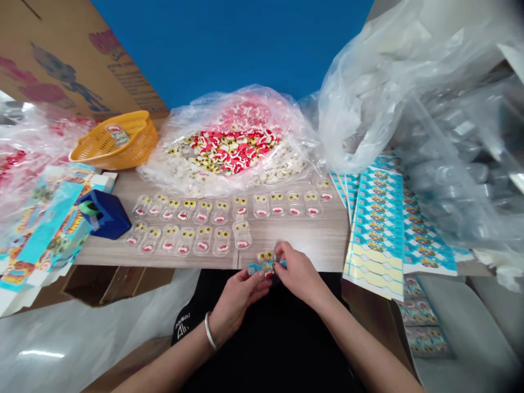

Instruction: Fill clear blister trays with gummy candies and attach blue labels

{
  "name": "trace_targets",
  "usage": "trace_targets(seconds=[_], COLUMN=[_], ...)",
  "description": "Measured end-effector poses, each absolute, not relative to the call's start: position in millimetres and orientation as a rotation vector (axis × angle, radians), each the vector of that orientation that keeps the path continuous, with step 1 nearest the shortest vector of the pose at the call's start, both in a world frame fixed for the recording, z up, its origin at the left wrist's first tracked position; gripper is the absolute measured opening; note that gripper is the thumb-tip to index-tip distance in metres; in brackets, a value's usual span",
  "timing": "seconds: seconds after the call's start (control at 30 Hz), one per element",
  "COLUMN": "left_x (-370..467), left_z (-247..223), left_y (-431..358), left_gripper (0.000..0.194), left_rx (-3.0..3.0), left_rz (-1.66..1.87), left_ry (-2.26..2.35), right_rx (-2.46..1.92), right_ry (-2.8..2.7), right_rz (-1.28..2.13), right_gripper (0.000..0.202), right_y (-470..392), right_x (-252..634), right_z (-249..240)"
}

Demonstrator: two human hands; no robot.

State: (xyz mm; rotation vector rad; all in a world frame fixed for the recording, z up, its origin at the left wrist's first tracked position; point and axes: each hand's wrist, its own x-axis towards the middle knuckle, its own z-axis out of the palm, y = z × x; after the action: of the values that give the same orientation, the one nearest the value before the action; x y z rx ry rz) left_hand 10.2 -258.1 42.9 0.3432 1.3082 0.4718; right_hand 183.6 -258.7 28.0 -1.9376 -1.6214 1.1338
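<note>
Both hands are pinching one packet (266,265) at the table edge (323,245) — left hand (237,300) under it, right hand (297,273) beside it. A loosening pinch could drop it off the edge — or nudge the rows (192,226) just beyond.

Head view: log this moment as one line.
left hand: holds candy pack | right hand: on same pack | place: table edge | nearby: pack rows, card sheets
</note>
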Motion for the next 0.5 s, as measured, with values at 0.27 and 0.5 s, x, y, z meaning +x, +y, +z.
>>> trace_targets(seconds=[0.27, 0.5], left_x=[15, 23], left_z=[43, 48], left_y=[-260, -243], left_gripper=[0.037, 0.036], left_rx=[0.504, 0.623], left_rz=[0.515, 0.529], left_ry=[1.303, 1.182], right_rx=[-1.840, -1.625], right_ry=[-1.459, -0.944], right_rz=[1.293, 1.626], right_gripper=[0.020, 0.017], right_y=[-260, -269], right_x=[187, 196], right_z=[28, 36])
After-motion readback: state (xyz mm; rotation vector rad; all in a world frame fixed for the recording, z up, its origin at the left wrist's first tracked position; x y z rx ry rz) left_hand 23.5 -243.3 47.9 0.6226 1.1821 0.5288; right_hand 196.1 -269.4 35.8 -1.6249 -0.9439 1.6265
